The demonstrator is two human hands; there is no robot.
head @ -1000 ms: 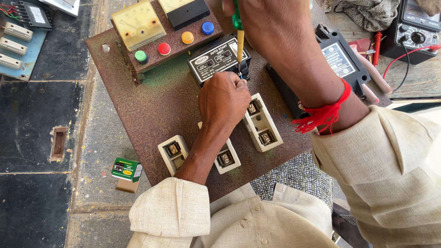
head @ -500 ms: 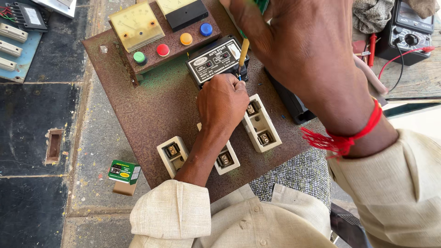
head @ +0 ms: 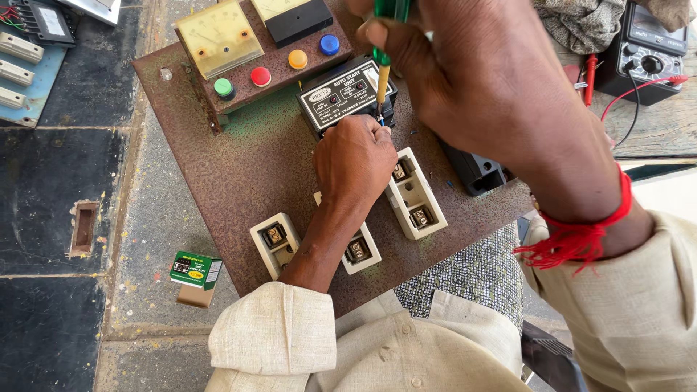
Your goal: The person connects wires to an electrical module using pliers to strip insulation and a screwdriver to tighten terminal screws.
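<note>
Left hand (head: 356, 160) mid-frame, fingers curled, resting on rusty panel (head: 239, 174) just below black control unit (head: 347, 96). Right hand (head: 479, 80) upper right grips green-handled screwdriver (head: 382, 72), tip at the unit's lower right edge.

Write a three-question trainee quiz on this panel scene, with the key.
1. True or false: the right hand holds a green-handled screwdriver with its tip down at the black module.
2. Which colour is the push button nearest the yellowed meter: A green, B blue, C white?
3. Fill in: the left hand rests on the rusty panel just below the black ____.

Key: 1 true; 2 A; 3 module.
</note>
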